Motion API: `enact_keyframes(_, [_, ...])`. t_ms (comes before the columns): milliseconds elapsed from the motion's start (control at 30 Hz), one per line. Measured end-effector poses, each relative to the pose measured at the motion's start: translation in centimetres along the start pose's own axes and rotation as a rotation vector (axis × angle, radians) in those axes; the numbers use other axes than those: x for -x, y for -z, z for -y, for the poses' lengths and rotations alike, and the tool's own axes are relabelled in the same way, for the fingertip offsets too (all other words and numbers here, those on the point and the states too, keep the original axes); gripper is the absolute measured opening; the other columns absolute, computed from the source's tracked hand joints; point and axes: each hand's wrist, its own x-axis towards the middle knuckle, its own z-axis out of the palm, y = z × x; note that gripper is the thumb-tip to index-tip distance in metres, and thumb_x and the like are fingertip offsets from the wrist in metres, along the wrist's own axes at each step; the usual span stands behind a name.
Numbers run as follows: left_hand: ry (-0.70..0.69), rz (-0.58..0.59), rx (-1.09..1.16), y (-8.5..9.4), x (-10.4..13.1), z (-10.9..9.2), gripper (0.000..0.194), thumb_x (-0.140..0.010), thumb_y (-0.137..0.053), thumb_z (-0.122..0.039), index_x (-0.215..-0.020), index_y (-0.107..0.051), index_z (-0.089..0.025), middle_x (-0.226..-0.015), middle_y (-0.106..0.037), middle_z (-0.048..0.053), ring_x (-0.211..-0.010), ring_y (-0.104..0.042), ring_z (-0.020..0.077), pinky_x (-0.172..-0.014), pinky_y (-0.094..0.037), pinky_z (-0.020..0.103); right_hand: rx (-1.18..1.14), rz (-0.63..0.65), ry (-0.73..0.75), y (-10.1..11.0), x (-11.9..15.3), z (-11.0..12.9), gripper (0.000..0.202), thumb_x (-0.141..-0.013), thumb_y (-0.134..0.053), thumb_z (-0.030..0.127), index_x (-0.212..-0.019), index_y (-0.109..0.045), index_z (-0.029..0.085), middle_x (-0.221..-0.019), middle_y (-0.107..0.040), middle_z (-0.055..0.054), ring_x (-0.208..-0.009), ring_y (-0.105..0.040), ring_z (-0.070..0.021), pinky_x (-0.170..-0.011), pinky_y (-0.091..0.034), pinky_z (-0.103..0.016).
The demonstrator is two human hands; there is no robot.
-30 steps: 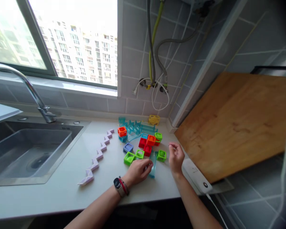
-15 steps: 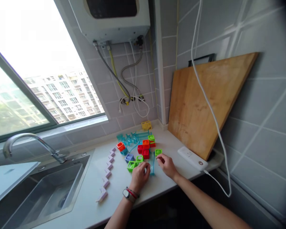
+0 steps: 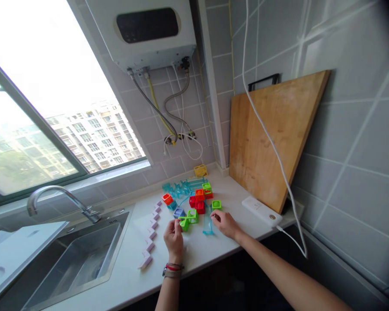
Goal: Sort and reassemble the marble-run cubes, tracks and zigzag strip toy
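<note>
My left hand (image 3: 174,239) is closed, its thumb and fingertips at the left side of a green block (image 3: 184,224). A second green block (image 3: 192,216) touches that one at its upper right. My right hand (image 3: 226,225) is curled in a pinch just below another green block (image 3: 216,204); anything between its fingertips is too small to make out. Left of it lies a clear blue track piece (image 3: 208,223). Behind the hands stand red blocks (image 3: 199,207), an orange block (image 3: 199,195) and a blue-violet block (image 3: 179,213).
A zigzag row of lilac pieces (image 3: 150,234) runs along the counter, left of my hands. The sink (image 3: 108,255) lies beyond it. Clear blue parts (image 3: 181,188) and a yellow block (image 3: 200,170) are at the back. On the right, a white power bank (image 3: 261,211) sits before a wooden board (image 3: 269,142).
My left hand has moved left, from in front of the green blocks to the left one's side, uncovering the track piece. My right hand has barely moved. The camera view has shifted slightly.
</note>
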Motion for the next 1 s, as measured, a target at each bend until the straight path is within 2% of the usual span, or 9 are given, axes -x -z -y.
enact_keyframes(200, [0.221,-0.166,0.183,0.5,-1.3,1.9,0.039,-0.08,-0.06,-0.052,-0.086,-0.067,-0.015,-0.054,-0.051,-0.005,-0.045,-0.042,0.0105,-0.044,-0.032,0.022,-0.004,0.005,0.009,0.0,0.0,-0.2,0.019,-0.089,-0.053,0.031,-0.089,-0.07,0.023,-0.066,-0.066,0.0,-0.062,-0.061,-0.0185,-0.064,-0.045,-0.029])
enact_keyframes(400, [0.237,-0.173,0.252,0.6,-1.7,2.3,0.041,-0.08,-0.055,-0.056,-0.087,-0.062,-0.015,-0.055,-0.049,-0.007,-0.042,-0.039,0.0086,-0.041,-0.03,0.021,0.005,0.009,0.005,-0.1,-0.1,-0.4,0.019,-0.089,-0.053,0.031,-0.09,-0.07,0.023,-0.066,-0.066,0.0,-0.061,-0.06,-0.0179,-0.062,-0.042,-0.028])
enact_keyframes(500, [0.219,-0.153,0.216,0.7,-1.7,2.4,0.042,-0.081,-0.056,-0.056,-0.087,-0.064,-0.015,-0.057,-0.053,-0.004,-0.045,-0.044,0.0103,-0.044,-0.034,0.022,0.005,0.011,0.001,-0.1,-0.1,-0.5,0.02,-0.09,-0.053,0.032,-0.09,-0.07,0.023,-0.066,-0.065,0.0,-0.062,-0.06,-0.018,-0.062,-0.042,-0.028])
enact_keyframes(567, [0.193,-0.149,0.167,0.7,-1.7,2.4,0.042,-0.08,-0.06,-0.055,-0.086,-0.065,-0.014,-0.065,-0.06,0.0,-0.057,-0.054,0.0143,-0.05,-0.041,0.025,0.001,0.016,-0.004,-0.1,-0.1,-0.5,0.02,-0.089,-0.053,0.032,-0.09,-0.07,0.022,-0.066,-0.065,0.0,-0.062,-0.06,-0.0181,-0.063,-0.043,-0.028])
enact_keyframes(633, [0.161,-0.136,0.117,0.6,-1.7,2.3,0.041,-0.075,-0.069,-0.053,-0.088,-0.068,-0.015,-0.081,-0.068,0.006,-0.078,-0.063,0.021,-0.064,-0.048,0.029,-0.001,0.014,-0.007,-0.1,-0.1,-0.5,0.02,-0.089,-0.053,0.032,-0.09,-0.07,0.022,-0.065,-0.064,0.001,-0.061,-0.06,-0.0179,-0.063,-0.043,-0.028])
enact_keyframes(767, [-0.086,0.063,-0.098,-0.1,-1.3,2.3,0.042,-0.073,-0.078,-0.043,-0.108,-0.071,-0.02,-0.114,-0.068,0.011,-0.113,-0.06,0.03,-0.096,-0.048,0.045,0.0,0.012,-0.003,0.0,-0.1,-0.5,0.02,-0.09,-0.053,0.031,-0.09,-0.07,0.022,-0.064,-0.063,0.001,-0.06,-0.058,-0.0166,-0.062,-0.042,-0.027])
enact_keyframes(867, [-0.267,0.167,-0.248,-0.6,-1.0,2.8,0.027,-0.08,-0.073,-0.034,-0.104,-0.074,-0.023,-0.123,-0.062,0.011,-0.12,-0.057,0.0305,-0.106,-0.044,0.051,0.002,0.016,-0.005,0.0,-0.1,-0.5,0.019,-0.089,-0.054,0.031,-0.089,-0.07,0.022,-0.064,-0.063,0.002,-0.059,-0.057,-0.0159,-0.061,-0.041,-0.027])
enact_keyframes(933, [-0.287,0.168,-0.282,-0.8,-0.9,3.2,0.019,-0.084,-0.068,-0.029,-0.1,-0.076,-0.024,-0.125,-0.06,0.011,-0.12,-0.057,0.0299,-0.105,-0.046,0.051,0.003,0.015,-0.006,0.0,-0.1,-0.6,0.019,-0.089,-0.054,0.031,-0.089,-0.07,0.021,-0.065,-0.062,0.002,-0.06,-0.057,-0.0157,-0.061,-0.04,-0.026])
enact_keyframes(1000, [-0.282,0.171,-0.291,-0.8,-0.9,3.6,0.02,-0.086,-0.065,-0.025,-0.103,-0.076,-0.026,-0.127,-0.058,0.01,-0.119,-0.058,0.029,-0.104,-0.047,0.05,0.001,0.017,-0.006,-0.1,-0.1,-0.6,0.019,-0.09,-0.053,0.031,-0.09,-0.07,0.021,-0.065,-0.062,0.002,-0.061,-0.058,-0.0156,-0.061,-0.04,-0.026])
